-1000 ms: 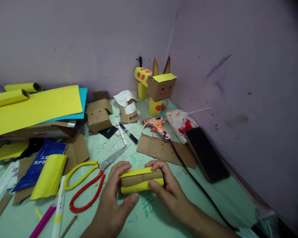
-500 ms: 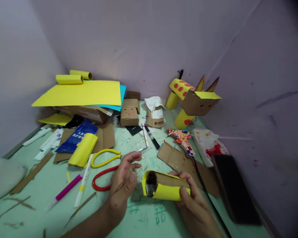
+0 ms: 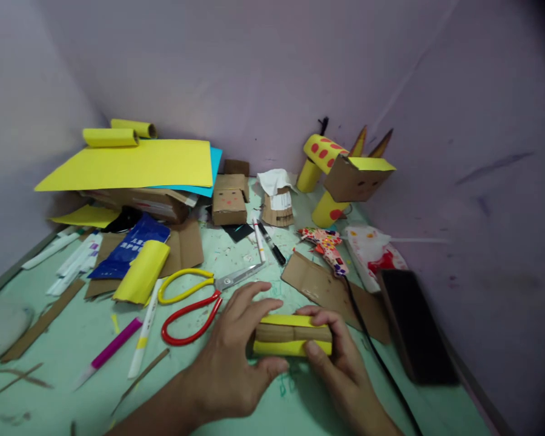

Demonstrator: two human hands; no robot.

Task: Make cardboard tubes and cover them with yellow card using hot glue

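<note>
A cardboard tube partly wrapped in yellow paper (image 3: 293,333) lies level in front of me, a bare brown strip showing along its upper side. My right hand (image 3: 340,357) grips its right end, thumb in front and fingers behind. At the other end is my left hand (image 3: 243,348), thumb and fingers spread around the tube's end; whether the palm touches it is hidden. Just behind my left hand lie scissors (image 3: 218,290) with one yellow and one red handle, their blades parted slightly.
A glue gun (image 3: 323,245) with a black cord, a cardboard piece (image 3: 309,287) and a dark phone (image 3: 418,327) lie right. A spotted cardboard animal (image 3: 358,178) stands behind. Left are a yellow roll (image 3: 142,272), a blue packet (image 3: 127,247), markers (image 3: 144,333) and yellow sheets (image 3: 136,166).
My left hand has moved right to the tube's left end. The tube has turned so its open end no longer faces me. The view has shifted slightly.
</note>
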